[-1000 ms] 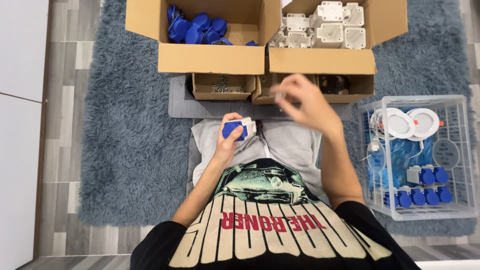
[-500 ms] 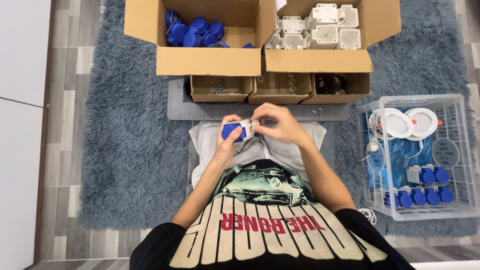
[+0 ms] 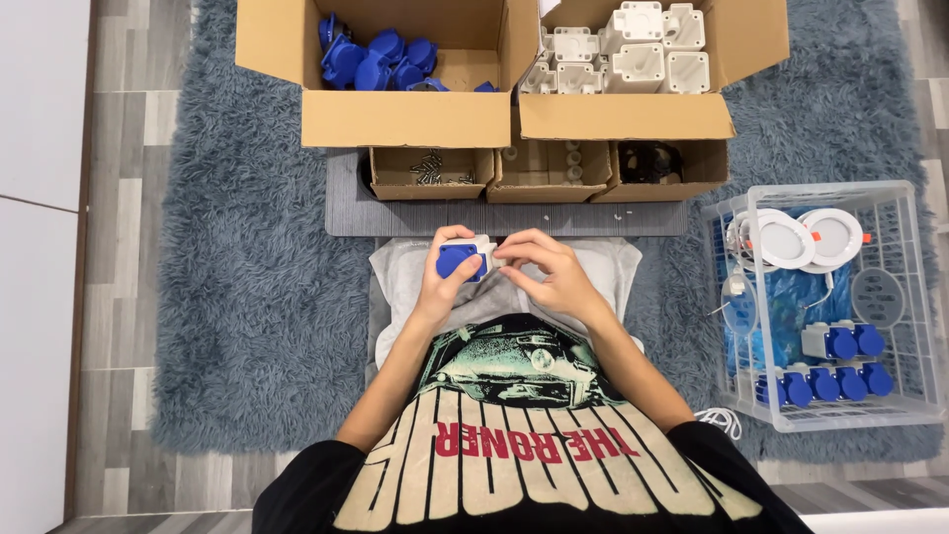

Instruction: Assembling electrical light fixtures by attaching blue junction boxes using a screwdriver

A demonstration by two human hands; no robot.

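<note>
Back from its reach toward the small boxes a second ago, the right hand (image 3: pixel 547 273) now sits against the left hand (image 3: pixel 447 278), fingertips pinched at the white edge of the blue-and-white socket (image 3: pixel 462 259). That socket lies in the left hand's closed grasp, thumb across its blue face, held over the lap just on the near side of the grey mat (image 3: pixel 346 203). Whether the right fingertips hold a small part cannot be told. Beyond the grip, three small cardboard trays (image 3: pixel 539 170) stand in a row on the mat, the leftmost holding screws (image 3: pixel 427 166). Farther out, one large carton holds blue covers (image 3: pixel 374 59), its neighbour white housings (image 3: pixel 618 54). Well to the right of the grip, a clear crate (image 3: pixel 919 297) holds finished sockets and round white lamps (image 3: pixel 806 237).
</note>
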